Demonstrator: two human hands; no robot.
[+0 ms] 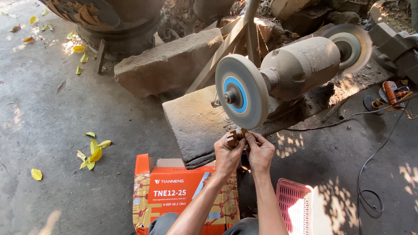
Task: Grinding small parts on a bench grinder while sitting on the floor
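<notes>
A dusty bench grinder (300,65) sits on a stone slab (196,122), with one grey wheel with a blue centre (241,90) facing me and a second wheel (350,47) at the far end. My left hand (227,154) and my right hand (260,152) together grip a small brown wooden piece (236,135). They hold it up against the lower edge of the near wheel.
An orange cardboard box (174,191) stands below my forearms, a pink plastic basket (294,204) to its right. A large stone block (170,63) and a carved stone base (109,21) lie behind. A black cable (370,165) runs across the concrete at right, near an orange tool (392,93).
</notes>
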